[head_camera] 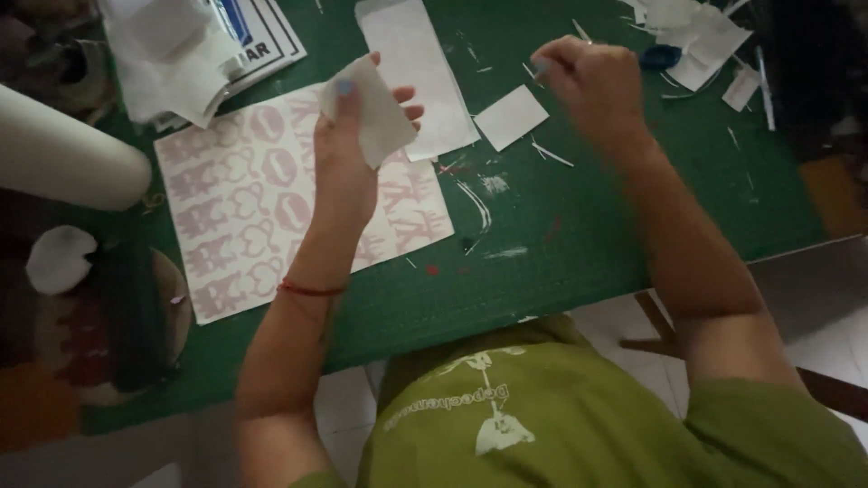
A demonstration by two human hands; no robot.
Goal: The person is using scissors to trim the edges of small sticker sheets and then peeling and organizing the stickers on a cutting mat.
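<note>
My left hand (348, 149) holds a small white paper piece (375, 113) up above the green cutting mat (542, 244), thumb on its upper left corner. Under that hand lies a white sheet of pink cut-out shapes (235, 208). My right hand (592, 81) is raised over the mat to the right, fingers pinched together near its upper left; whether anything thin is between them I cannot tell. A small white square of paper (511, 116) lies between the two hands, beside a long white strip (411, 63).
A white roll (63, 149) lies at the left edge. A stack of papers (181, 54) sits at the top left, more white scraps (696, 36) and a blue object (660, 57) at the top right. Thin paper slivers litter the mat. Tiled floor shows below the table.
</note>
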